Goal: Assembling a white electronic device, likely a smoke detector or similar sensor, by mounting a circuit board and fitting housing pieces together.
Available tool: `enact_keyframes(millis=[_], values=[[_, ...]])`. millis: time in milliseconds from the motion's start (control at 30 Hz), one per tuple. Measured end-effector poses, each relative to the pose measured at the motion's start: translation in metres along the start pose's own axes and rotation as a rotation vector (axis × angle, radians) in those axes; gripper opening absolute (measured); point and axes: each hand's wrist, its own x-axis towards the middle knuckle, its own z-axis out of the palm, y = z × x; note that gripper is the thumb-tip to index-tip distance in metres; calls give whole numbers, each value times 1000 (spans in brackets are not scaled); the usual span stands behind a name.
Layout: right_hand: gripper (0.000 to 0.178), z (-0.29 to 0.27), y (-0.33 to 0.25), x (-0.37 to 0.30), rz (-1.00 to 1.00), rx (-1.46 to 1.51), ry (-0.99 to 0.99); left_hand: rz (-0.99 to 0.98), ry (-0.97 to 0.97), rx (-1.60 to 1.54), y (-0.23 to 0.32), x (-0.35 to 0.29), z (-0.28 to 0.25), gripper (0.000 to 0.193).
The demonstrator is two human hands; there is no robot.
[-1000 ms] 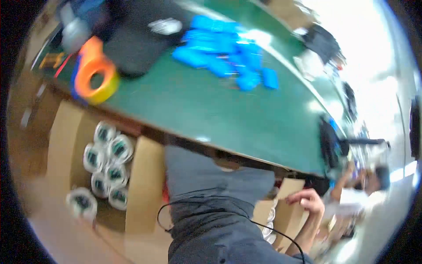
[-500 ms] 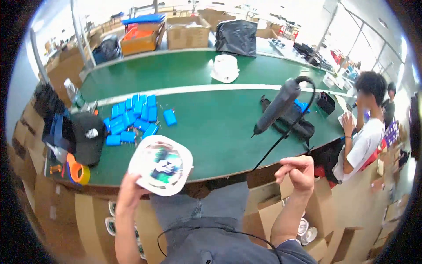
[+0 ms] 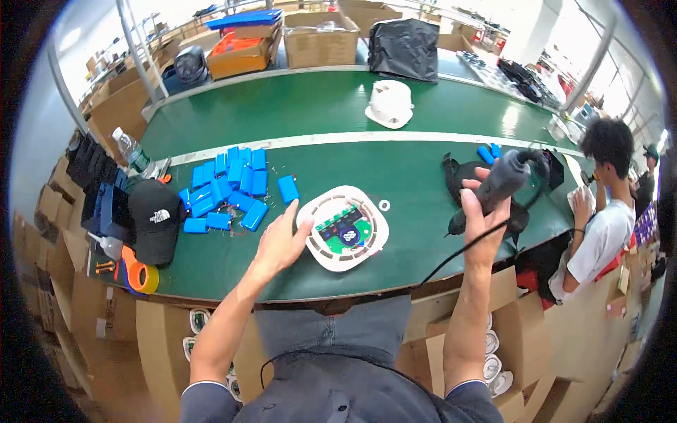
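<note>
A white rounded-square plastic housing [image 3: 379,248] lies on the green table in front of me, its inside up, showing a green circuit board [image 3: 363,227] with a dark round part. My left hand [image 3: 281,243] is at the housing's left side, thumb touching the rim and fingers stretched apart. On the right, my right hand [image 3: 485,218] is closed round a dark corded electric screwdriver [image 3: 502,182], which hangs on its cable above the table. Its tip points down to the left, apart from the housing. A small white ring [image 3: 384,205] lies just right of the housing.
Blue battery packs [image 3: 229,180] are heaped at left, beside a black cap [image 3: 154,222], yellow tape roll [image 3: 147,278] and bottle [image 3: 132,151]. Another white housing [image 3: 390,104] stands farther back. A black bag [image 3: 462,173] lies behind the screwdriver. A co-worker [image 3: 599,204] sits at right; open cartons [image 3: 518,331] stand below.
The white housing has gone from my raised left hand down onto the table, and that hand's fingers have spread. My right hand has risen and taken hold of the hanging screwdriver.
</note>
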Motion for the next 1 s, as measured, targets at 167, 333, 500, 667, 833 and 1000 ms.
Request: enact_keyframes(millis=[167, 333, 500, 667, 833, 1000], values=[[54, 30, -4, -7, -53, 245, 80, 374, 158, 152, 20, -15, -8, 71], [51, 59, -16, -15, 123, 525, -264, 466, -30, 318, 44, -24, -7, 108], [45, 78, -20, -18, 106, 549, -452, 455, -80, 284, 38, -20, 2, 107], [48, 84, -24, -19, 231, 686, -454, 483, -129, 245, 29, -18, -8, 109], [45, 80, -33, -25, 356, 850, -482, 539, -123, 195, 24, -16, -7, 106], [40, 88, -35, -33, 267, 663, -521, 549, -12, 155, 27, -21, 5, 103]])
